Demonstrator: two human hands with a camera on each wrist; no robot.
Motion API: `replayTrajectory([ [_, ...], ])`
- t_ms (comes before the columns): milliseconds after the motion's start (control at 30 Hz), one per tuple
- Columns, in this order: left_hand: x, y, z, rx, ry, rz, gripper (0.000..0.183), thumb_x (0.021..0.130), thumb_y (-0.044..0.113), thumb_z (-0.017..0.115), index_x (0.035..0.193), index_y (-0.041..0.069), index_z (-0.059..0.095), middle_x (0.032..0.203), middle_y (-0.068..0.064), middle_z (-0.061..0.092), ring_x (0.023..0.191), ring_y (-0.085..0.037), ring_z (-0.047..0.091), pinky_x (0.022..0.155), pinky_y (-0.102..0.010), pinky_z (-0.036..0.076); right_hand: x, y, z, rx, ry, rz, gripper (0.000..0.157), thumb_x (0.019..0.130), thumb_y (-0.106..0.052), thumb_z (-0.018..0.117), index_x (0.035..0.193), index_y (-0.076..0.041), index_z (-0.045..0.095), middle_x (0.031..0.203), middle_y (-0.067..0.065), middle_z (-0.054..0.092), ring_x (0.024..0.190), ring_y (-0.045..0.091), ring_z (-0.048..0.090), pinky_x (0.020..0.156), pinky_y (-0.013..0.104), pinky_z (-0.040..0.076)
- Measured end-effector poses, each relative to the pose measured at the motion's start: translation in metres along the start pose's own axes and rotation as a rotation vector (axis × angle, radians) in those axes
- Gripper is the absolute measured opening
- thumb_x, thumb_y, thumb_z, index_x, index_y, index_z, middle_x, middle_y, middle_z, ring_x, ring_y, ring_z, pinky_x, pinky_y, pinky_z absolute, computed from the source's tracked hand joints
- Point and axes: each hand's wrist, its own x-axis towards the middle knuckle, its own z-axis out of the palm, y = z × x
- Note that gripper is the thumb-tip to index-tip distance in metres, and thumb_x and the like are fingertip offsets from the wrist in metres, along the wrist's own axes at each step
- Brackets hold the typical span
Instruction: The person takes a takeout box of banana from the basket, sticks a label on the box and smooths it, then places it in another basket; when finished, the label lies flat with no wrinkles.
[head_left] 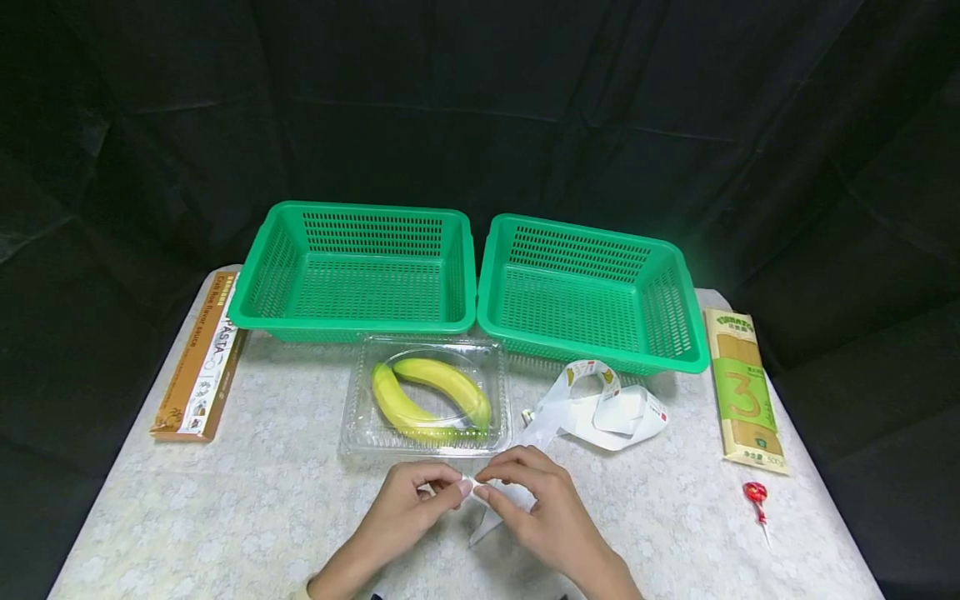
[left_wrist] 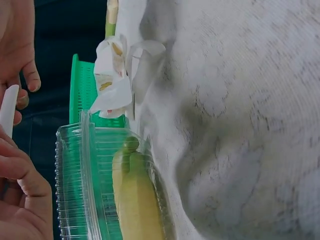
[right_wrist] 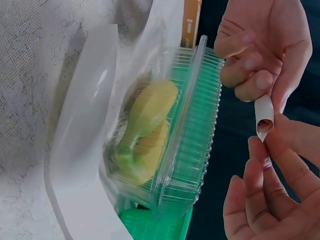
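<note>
Thumb and finger of my left hand (head_left: 411, 504) pinch a small white label (right_wrist: 263, 109), curled into a short tube. My right hand (head_left: 547, 508) pinches the label's other end, its fingertips close to the left ones. Both hands are above the table, just in front of a closed clear plastic container (head_left: 351, 427) with two yellow bananas (head_left: 442, 383) inside. A loose white strip of labels (head_left: 558, 410), some printed with small yellow pictures, lies coiled right of the container. Its plain tail (right_wrist: 82, 130) runs beneath my right hand.
Two green baskets (head_left: 352, 325) (head_left: 592, 354) stand side by side at the back. An orange pasta box (head_left: 197, 358) lies at the left edge. Packaged noodles (head_left: 746, 387) and a red lollipop (head_left: 755, 492) lie at the right edge. Black cloth hangs behind.
</note>
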Motion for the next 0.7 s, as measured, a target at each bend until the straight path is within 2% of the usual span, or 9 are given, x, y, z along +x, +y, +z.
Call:
replayTrajectory([
  [233, -0.003, -0.001, 0.006, 0.149, 0.088, 0.216, 0.01, 0.094, 0.013, 0.069, 0.09, 0.011, 0.077, 0.076, 0.003, 0.064, 0.069, 0.004, 0.048, 0.056, -0.017, 0.045, 0.004, -0.002, -0.002, 0.006, 0.063, -0.04, 0.016, 0.09, -0.011, 0.075, 0.101, -0.022, 0.074, 0.1, -0.01, 0.07, 0.093, 0.008, 0.063, 0.082, 0.022, 0.052],
  [300, -0.003, -0.002, 0.007, 0.178, 0.093, 0.266, 0.009, 0.094, 0.011, 0.069, 0.09, 0.008, 0.077, 0.076, 0.003, 0.064, 0.07, 0.005, 0.048, 0.055, -0.016, 0.046, 0.005, -0.003, -0.004, -0.009, 0.044, -0.062, 0.022, 0.088, -0.009, 0.076, 0.106, -0.022, 0.074, 0.105, -0.008, 0.069, 0.096, 0.01, 0.063, 0.083, 0.023, 0.052],
  [367, -0.003, -0.003, 0.007, 0.179, 0.072, 0.289, 0.009, 0.094, 0.011, 0.069, 0.091, 0.008, 0.077, 0.076, 0.003, 0.063, 0.071, 0.005, 0.048, 0.055, -0.016, 0.045, 0.006, -0.004, -0.008, -0.017, -0.008, -0.068, 0.028, 0.087, -0.009, 0.077, 0.111, -0.024, 0.073, 0.111, -0.009, 0.066, 0.101, 0.009, 0.062, 0.085, 0.026, 0.053],
  [467, -0.003, -0.003, 0.005, 0.162, 0.031, 0.293, 0.009, 0.094, 0.012, 0.069, 0.091, 0.012, 0.077, 0.076, 0.004, 0.062, 0.071, 0.006, 0.048, 0.054, -0.015, 0.045, 0.008, -0.005, -0.015, -0.014, -0.112, -0.062, 0.028, 0.089, -0.014, 0.076, 0.113, -0.028, 0.073, 0.117, -0.013, 0.064, 0.108, 0.007, 0.061, 0.09, 0.027, 0.053],
  [567, -0.002, -0.003, 0.002, 0.125, -0.011, 0.266, 0.01, 0.095, 0.014, 0.068, 0.092, 0.015, 0.077, 0.076, 0.004, 0.062, 0.071, 0.005, 0.048, 0.055, -0.015, 0.044, 0.01, -0.005, -0.018, 0.018, -0.199, -0.036, 0.021, 0.093, -0.021, 0.073, 0.113, -0.029, 0.072, 0.115, -0.016, 0.063, 0.11, 0.005, 0.061, 0.093, 0.027, 0.053],
  [700, -0.002, -0.002, -0.001, 0.081, -0.053, 0.216, 0.011, 0.095, 0.015, 0.068, 0.092, 0.018, 0.077, 0.076, 0.002, 0.063, 0.072, 0.004, 0.049, 0.055, -0.017, 0.044, 0.011, -0.004, -0.018, 0.054, -0.235, -0.036, 0.015, 0.095, -0.025, 0.07, 0.11, -0.028, 0.071, 0.112, -0.015, 0.064, 0.106, 0.005, 0.063, 0.092, 0.027, 0.054],
])
